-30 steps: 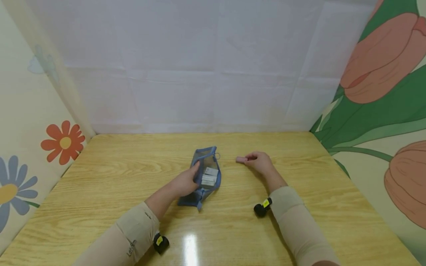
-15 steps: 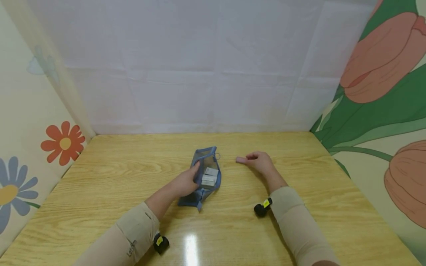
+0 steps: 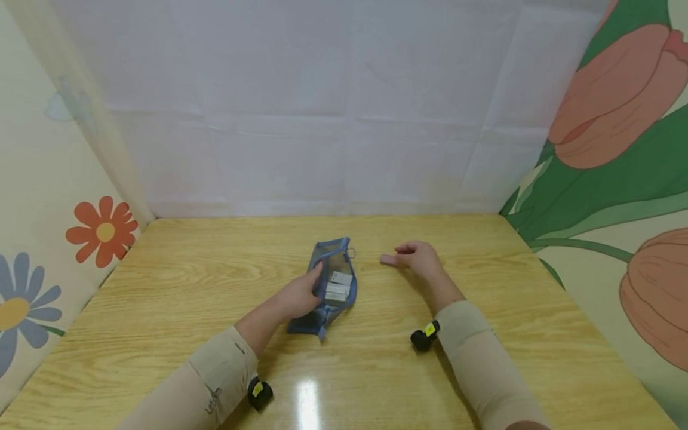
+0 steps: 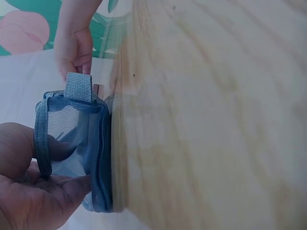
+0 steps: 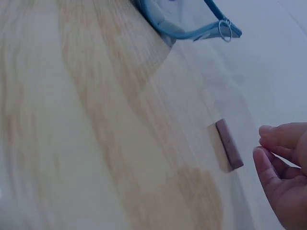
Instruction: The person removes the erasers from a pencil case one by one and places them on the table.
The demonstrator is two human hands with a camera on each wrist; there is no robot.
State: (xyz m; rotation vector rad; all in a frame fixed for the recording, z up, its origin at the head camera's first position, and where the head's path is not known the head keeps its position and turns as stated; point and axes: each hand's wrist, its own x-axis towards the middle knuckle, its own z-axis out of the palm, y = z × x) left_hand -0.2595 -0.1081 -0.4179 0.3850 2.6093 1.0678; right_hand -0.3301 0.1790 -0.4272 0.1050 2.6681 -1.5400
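A blue mesh zipper pouch (image 3: 313, 319) lies unzipped near the middle of the table, several small white boxes (image 3: 337, 291) showing inside. My left hand (image 3: 298, 294) grips its left side; the left wrist view has the fingers around the mesh wall (image 4: 67, 120). To the right of the pouch, a small mauve bar-shaped block (image 5: 229, 144) rests on the table. Beside it is my right hand (image 3: 421, 260), thumb and fingertips close together. A narrow gap separates those fingertips from the block in the right wrist view, and they hold nothing.
The wooden table (image 3: 204, 257) meets a white sheet (image 3: 279, 149) at the back. Flower-printed panels flank it left and right. A metal ring (image 5: 224, 29) hangs from the pouch's zipper end. Black wrist cameras (image 3: 260, 394) sit at both sleeves.
My right hand has lifted slightly, and its fingers have come off the mauve block, which stays in place. The left hand and the pouch have not visibly moved.
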